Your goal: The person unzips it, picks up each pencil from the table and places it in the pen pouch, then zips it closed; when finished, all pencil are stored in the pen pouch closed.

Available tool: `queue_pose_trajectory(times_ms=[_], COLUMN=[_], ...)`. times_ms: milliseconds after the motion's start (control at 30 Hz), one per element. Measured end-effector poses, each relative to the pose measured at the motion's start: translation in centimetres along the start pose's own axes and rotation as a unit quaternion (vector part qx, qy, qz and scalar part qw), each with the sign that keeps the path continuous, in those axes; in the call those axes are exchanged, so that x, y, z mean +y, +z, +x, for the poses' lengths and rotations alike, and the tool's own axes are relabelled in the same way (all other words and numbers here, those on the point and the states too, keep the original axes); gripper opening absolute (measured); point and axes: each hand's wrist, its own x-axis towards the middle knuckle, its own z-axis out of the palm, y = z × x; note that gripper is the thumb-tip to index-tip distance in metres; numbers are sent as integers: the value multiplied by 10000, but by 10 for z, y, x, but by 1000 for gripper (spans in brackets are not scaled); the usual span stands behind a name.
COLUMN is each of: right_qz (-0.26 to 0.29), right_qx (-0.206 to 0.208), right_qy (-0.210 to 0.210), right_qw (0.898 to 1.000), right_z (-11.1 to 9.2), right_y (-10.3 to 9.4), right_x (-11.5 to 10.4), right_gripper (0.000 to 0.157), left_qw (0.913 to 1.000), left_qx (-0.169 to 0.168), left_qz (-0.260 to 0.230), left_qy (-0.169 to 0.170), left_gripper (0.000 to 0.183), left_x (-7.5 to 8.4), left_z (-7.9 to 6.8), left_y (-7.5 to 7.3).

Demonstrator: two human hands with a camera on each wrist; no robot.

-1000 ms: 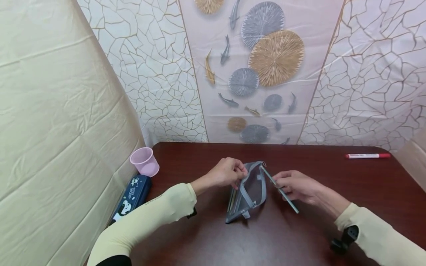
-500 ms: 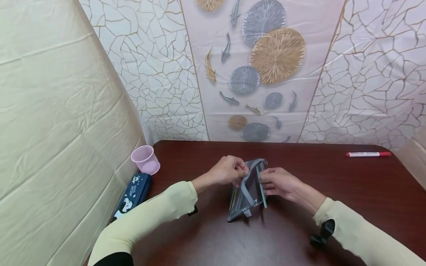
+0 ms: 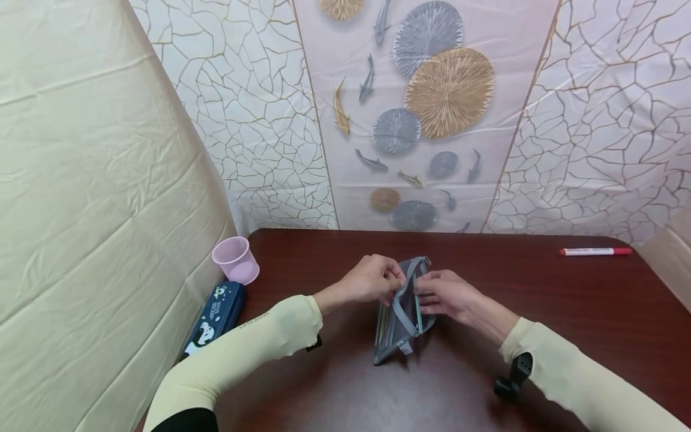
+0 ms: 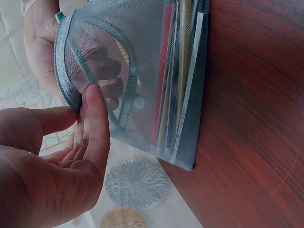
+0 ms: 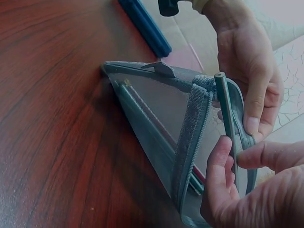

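A grey mesh zip pouch (image 3: 398,336) stands on edge on the table, its mouth gaping upward. My left hand (image 3: 369,280) pinches the zipped rim between thumb and fingers. In my right hand (image 3: 452,296) a green pencil (image 5: 226,107) is pinched at the mouth. Seen from the left wrist, that pencil slants behind the mesh, with right-hand fingers showing through the mesh too. Several pencils lie along the pouch's bottom, among them a red pencil (image 4: 164,76). A fabric tab (image 5: 160,69) sticks out from the pouch's side.
At the table's left edge a pink cup (image 3: 237,261) stands tilted beside a navy pencil case (image 3: 215,317) with cartoon prints. A red-and-white marker (image 3: 595,252) lies at the far right. Patterned cloth (image 3: 270,120) hangs behind the dark wooden table (image 3: 324,384).
My right hand has moved left with the pencil, from beside the pouch to inside its mouth. The pencil has turned steeper. My left hand keeps its pinch on the rim.
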Motion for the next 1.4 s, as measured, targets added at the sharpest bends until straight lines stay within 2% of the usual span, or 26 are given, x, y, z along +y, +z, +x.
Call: queue_pose_trajectory(times_ms=[467, 800, 1067, 1133, 1233, 1333, 1400], right_qz=[26, -664, -1361, -1737, -2559, -3535, -3961], right_qx=[143, 411, 532, 655, 980, 1391, 1575], right_qy=[154, -180, -737, -946, -1263, -1623, -1763], right_qw=[9998, 9968, 9865, 9780, 9534, 9107, 8872], right_z=[2, -4, -14, -15, -16, -17, -17], right_y=[6, 9, -13, -23, -39, -58, -69], right_x=[-4, -2, 3, 6, 12, 15, 17], right_gripper=[37, 38, 36, 34, 28, 21, 17], left_qw=[9999, 9999, 10000, 10000, 9999, 9999, 9999], left_qx=[-79, -68, 62, 90, 103, 99, 93], left_qz=[79, 151, 13, -19, -26, -30, -30], left_qy=[-44, -12, 26, 30, 41, 51, 58], left_gripper=[9, 8, 8, 9, 10, 11, 11], left_x=[2, 4, 1, 1, 0, -1, -1], left_z=[-1, -1, -3, -3, -3, -4, -4], left_y=[4, 2, 1, 1, 1, 1, 0])
